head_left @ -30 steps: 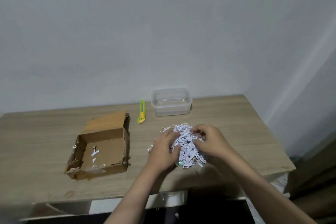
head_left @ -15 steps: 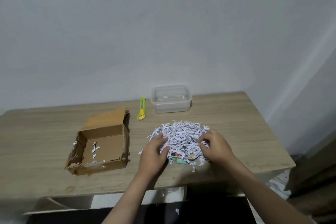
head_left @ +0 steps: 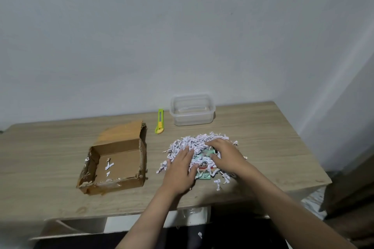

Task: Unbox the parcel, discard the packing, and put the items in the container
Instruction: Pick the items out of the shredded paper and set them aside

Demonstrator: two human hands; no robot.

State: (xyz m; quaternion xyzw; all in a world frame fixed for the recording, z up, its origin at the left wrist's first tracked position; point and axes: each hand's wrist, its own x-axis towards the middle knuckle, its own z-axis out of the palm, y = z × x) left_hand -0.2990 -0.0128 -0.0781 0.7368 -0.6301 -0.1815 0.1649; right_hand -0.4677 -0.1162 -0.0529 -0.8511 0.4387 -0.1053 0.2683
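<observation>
- Parcel box (head_left: 117, 159) sits open on the tabletop (head_left: 263, 127), left of the work area. Inside it: only a few stray paper scraps. Unboxing step judged done.
- Shredded paper packing (head_left: 194, 143) lies in a loose heap on the tabletop, right of the box and in front of the clear container (head_left: 192, 109).
- Items: greenish, partly buried pieces (head_left: 204, 175) show through the heap at its near edge and between the hands. Number and kind cannot be told.
- Left hand (head_left: 181, 170): flat, fingers spread, palm down on the left side of the heap. Grip wide, holding nothing that can be seen.
- Right hand (head_left: 224, 156): laid over the right side of the heap, fingers spread and slightly curled into the shreds. Grip loose and wide; nothing visibly pinched.
- Step in hand (judgement): sorting, parting the packing to expose the items.
- Container stands at the back of the tabletop, apparently holding nothing, well apart from the hands. Green-yellow utility knife (head_left: 159, 121) lies just left of it.
- Next move calls for (judgement): clear shreds off the greenish pieces, pinch one free without dragging paper along, and carry it forward over the heap to the container. Packing not yet discarded.
</observation>
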